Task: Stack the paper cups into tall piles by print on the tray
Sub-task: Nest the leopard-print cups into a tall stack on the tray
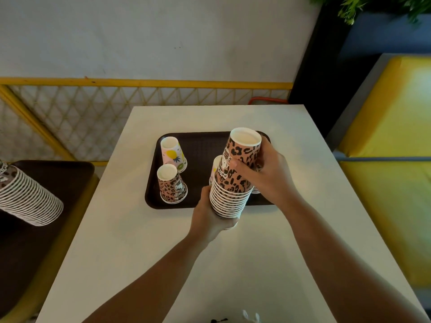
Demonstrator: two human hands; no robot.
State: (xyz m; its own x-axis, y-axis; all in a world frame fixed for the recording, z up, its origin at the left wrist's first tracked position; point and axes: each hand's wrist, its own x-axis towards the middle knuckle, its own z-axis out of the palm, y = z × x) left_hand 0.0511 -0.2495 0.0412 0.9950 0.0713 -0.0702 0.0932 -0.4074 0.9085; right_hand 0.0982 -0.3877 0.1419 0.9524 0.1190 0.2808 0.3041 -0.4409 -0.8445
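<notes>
Paper made the tall nested pile of upturned leopard-print cups (233, 180) light but crushable, so above the dark brown tray (200, 145) on the white counter (149, 241) the left hand (210, 217) cupped its base rims while the right hand (263, 176) wrapped its grip round the top cup.

Upside-down leopard-print cup stack (233, 183) above dark tray (200, 150)

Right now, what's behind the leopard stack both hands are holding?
Behind the leopard stack, on the tray, part of a pale fruit-print cup shows. The stack and right hand cover the rest; the left hand holds the base.
</notes>
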